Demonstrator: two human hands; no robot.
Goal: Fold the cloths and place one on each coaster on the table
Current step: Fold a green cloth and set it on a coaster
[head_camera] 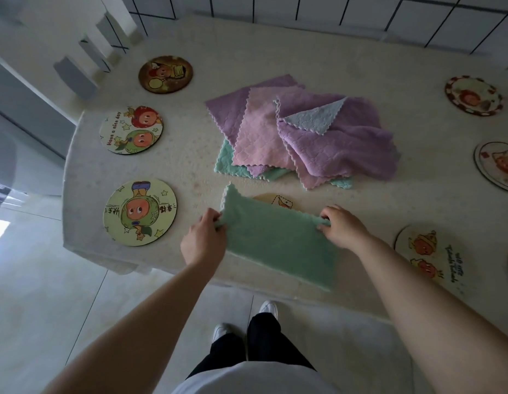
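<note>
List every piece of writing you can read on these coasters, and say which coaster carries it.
"Have a nice day": middle coaster on the left.
Chinese characters, upside down to the camera: near left coaster; not surely readable.
Dark green lettering: near right coaster; too blurred to read.
Other coasters: no writing legible.

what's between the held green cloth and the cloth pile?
Head view: a mostly hidden coaster peeks out just beyond the green cloth that both hands hold (left hand, right hand). Past it, bare table up to the cloth pile.

The green cloth (278, 240) hides most of 1 coaster (277, 199).
</note>
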